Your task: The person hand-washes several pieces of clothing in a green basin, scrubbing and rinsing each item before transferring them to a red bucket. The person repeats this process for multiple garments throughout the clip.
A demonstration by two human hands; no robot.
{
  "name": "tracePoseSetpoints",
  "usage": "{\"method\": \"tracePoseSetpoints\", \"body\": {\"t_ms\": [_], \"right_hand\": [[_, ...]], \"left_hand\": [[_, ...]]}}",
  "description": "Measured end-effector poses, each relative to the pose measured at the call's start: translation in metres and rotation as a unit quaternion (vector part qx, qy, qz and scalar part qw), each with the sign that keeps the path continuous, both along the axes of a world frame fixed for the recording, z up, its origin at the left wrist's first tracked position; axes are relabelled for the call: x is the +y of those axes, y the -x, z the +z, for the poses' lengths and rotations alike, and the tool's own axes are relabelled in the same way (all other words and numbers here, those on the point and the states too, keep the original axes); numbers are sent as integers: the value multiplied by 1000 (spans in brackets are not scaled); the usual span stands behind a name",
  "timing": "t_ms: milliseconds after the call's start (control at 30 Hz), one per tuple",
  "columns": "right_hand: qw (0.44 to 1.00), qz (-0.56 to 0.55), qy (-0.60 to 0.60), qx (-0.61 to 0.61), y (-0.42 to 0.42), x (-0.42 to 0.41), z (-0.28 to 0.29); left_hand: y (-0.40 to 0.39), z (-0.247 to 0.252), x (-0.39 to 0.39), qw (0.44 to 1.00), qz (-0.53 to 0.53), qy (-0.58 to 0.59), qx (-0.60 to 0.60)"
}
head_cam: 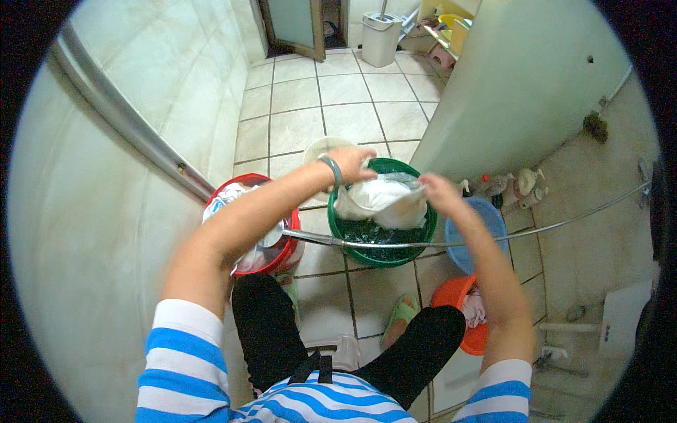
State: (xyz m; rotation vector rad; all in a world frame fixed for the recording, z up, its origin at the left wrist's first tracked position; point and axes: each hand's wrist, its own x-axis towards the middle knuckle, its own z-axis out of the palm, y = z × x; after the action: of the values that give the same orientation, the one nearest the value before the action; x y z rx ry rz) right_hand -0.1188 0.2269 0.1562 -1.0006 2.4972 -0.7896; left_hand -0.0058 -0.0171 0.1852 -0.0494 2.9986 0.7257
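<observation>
A round green plastic basin (382,257) with water in it stands on the floor before me. Over the water hangs a wet white cloth (389,203), its lower part inside the basin. My right hand (440,191) grips the cloth's right upper edge. At the cloth's upper left is my left hand (353,165), its fingers bent; whether they pinch the fabric is unclear. A bracelet circles the left wrist. On the red bucket (293,248) at the left, full of white laundry, rests a shower head (274,236), partly behind my left forearm.
The metal shower hose (396,245) crosses above the green basin. A blue basin (472,257) and an orange-red basin (447,290) with pink cloth stand at the right. Bottles (513,190) line the right wall. Behind the green basin is a pale round container (322,145). A mop bucket (380,39) stands farther back.
</observation>
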Motion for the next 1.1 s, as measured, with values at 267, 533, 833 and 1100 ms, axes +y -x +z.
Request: {"method": "tracePoseSetpoints", "body": {"t_ms": [267, 533, 833, 1100], "right_hand": [[967, 93, -237, -6, -43, -74, -89], [962, 78, -263, 4, -19, -73, -123], [998, -47, 15, 44, 12, 5, 28], [989, -30, 38, 142, -5, 54, 114]], "left_hand": [[21, -149, 39, 939, -15, 152, -309], [39, -131, 54, 915, -55, 191, -352], [-14, -20, -25, 919, -44, 318, -227], [-53, 158, -39, 923, 156, 222, 273]]}}
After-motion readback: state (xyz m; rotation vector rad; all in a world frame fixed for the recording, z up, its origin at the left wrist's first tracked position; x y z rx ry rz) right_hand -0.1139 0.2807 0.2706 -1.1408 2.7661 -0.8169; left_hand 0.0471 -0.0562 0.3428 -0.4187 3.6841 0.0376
